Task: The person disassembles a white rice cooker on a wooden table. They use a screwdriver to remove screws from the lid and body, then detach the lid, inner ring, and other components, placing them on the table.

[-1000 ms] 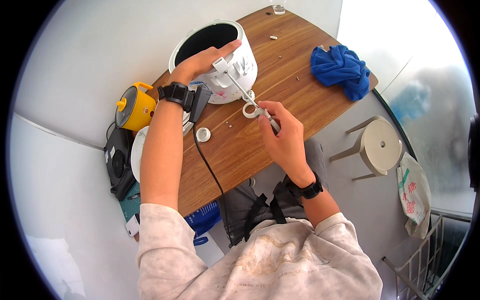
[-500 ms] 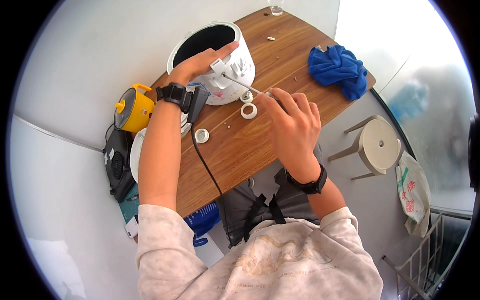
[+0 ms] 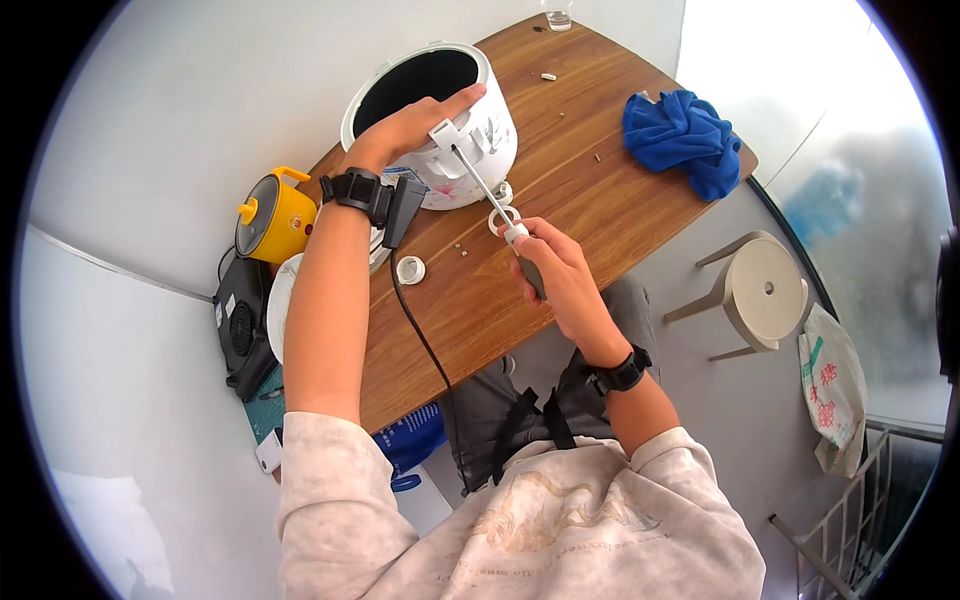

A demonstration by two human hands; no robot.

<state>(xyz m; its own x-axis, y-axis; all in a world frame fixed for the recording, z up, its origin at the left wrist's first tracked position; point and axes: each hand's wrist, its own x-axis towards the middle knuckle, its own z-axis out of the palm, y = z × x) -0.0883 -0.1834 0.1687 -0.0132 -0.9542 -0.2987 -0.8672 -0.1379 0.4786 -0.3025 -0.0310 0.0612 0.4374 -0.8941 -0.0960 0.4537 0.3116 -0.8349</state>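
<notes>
On the far left part of the table stands a white rice cooker body (image 3: 498, 150) with a dark inside and a floral print. My left hand (image 3: 415, 125) lies over its near rim, index finger stretched along the edge and the other fingertips partly hidden. A white bracket (image 3: 443, 134) sticks out of the wall just below that hand. My right hand (image 3: 562, 275) is closed around the handle of a screwdriver (image 3: 480, 185). The long metal shaft slants up to the left, its tip at the bracket. A white plastic ring (image 3: 492, 222) lies behind the shaft.
A white cap (image 3: 411, 270) and small bits lie on the wooden table (image 3: 450, 330). At the left stand a yellow pot (image 3: 285, 222) and a black hotplate (image 3: 240, 325). A blue cloth (image 3: 685, 140) is at right, a glass (image 3: 558, 18) at the back, a stool (image 3: 765, 288) beyond.
My right hand has dropped lower and turned, now gripping the screwdriver handle from below. The shaft stands steeper to the bracket. My left hand stays on the rim.
</notes>
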